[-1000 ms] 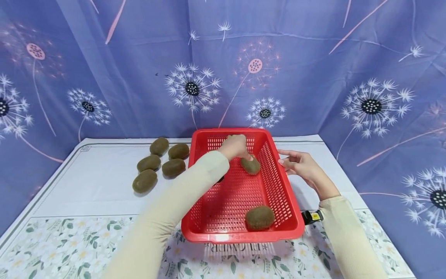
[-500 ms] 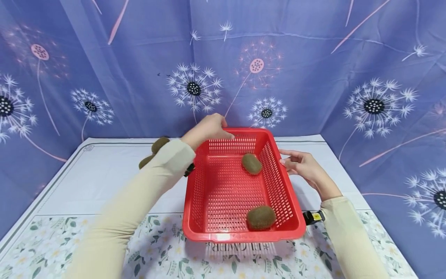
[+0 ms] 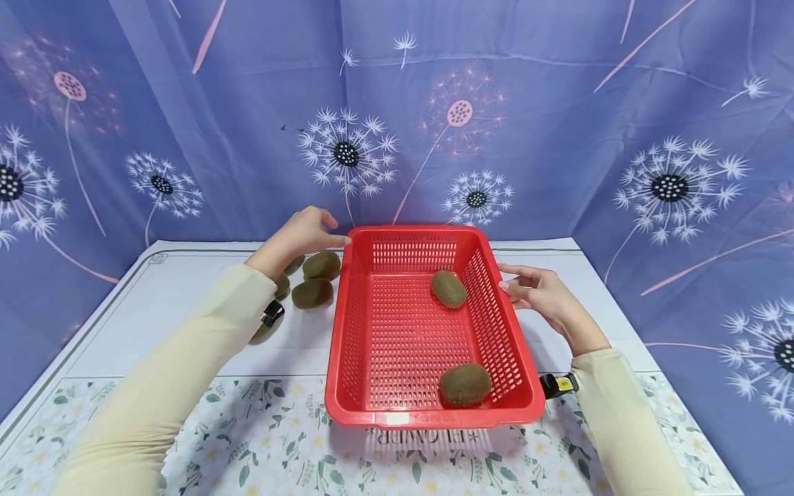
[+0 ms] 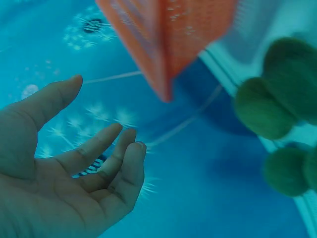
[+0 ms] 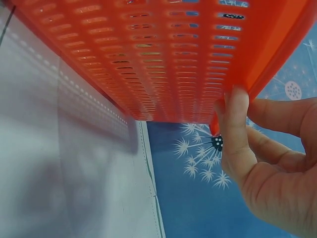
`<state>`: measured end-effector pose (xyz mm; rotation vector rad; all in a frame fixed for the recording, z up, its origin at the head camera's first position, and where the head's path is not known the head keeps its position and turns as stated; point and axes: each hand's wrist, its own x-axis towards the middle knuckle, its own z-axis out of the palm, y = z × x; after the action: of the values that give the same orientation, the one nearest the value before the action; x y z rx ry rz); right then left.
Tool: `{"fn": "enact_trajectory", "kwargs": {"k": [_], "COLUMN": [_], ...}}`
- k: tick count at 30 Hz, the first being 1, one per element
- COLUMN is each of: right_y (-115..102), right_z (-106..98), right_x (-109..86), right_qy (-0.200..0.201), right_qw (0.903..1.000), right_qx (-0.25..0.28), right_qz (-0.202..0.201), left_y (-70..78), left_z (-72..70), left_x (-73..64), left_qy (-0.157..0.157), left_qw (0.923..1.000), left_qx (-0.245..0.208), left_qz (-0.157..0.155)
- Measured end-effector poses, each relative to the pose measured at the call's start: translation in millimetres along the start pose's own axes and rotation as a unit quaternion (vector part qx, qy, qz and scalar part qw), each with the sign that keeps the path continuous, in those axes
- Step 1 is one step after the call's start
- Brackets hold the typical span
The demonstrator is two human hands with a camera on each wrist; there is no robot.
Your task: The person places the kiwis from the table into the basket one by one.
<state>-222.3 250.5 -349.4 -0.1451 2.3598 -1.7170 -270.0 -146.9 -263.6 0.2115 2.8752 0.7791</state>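
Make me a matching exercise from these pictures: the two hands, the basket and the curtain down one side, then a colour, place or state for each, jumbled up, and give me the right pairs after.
1. Left hand
2. Right hand
3. Basket
4. Curtain

A. Red, with two kiwis inside
B. In the air, touching nothing
C. Blue, with a flower print
D. Touching the basket's right side

Right pairs: 1-B, 2-D, 3-A, 4-C

I have a basket on the table, a far kiwi and near kiwi inside right, more kiwis outside left.
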Motion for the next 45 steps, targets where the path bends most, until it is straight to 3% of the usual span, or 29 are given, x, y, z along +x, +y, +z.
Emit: {"fn": "enact_trajectory", "kwargs": {"k": [10,19,29,45], "right_y": [1.8,1.0,1.7,2.0], "right_z": [0.0,0.3,0.0,-1.3], "right_x": [0.8,0.3,1.3,1.3], "right_qy": [-0.005,-0.001,-0.002,-0.004], "right_qw": [0.9999,1.0000,0.9999,1.0000], "right_qx": [0.006,0.005,0.011,0.001], "right_qz": [-0.007,-0.005,-0.007,-0.002], "left_y": [-49.3,-74.8,-83.4,-86.6], "left_z": [16.3,37.0,51.8,64.7], "left_x": [-4.9,-5.7,-7.7,-4.3], "left_qy": [-0.018,-0.017,-0.040,-0.037], "left_qw": [0.9991,0.9993,0.9978,0.9953], "left_qx": [0.004,0.032,0.046,0.089], "left_qz": [-0.038,-0.006,-0.026,-0.009]}}
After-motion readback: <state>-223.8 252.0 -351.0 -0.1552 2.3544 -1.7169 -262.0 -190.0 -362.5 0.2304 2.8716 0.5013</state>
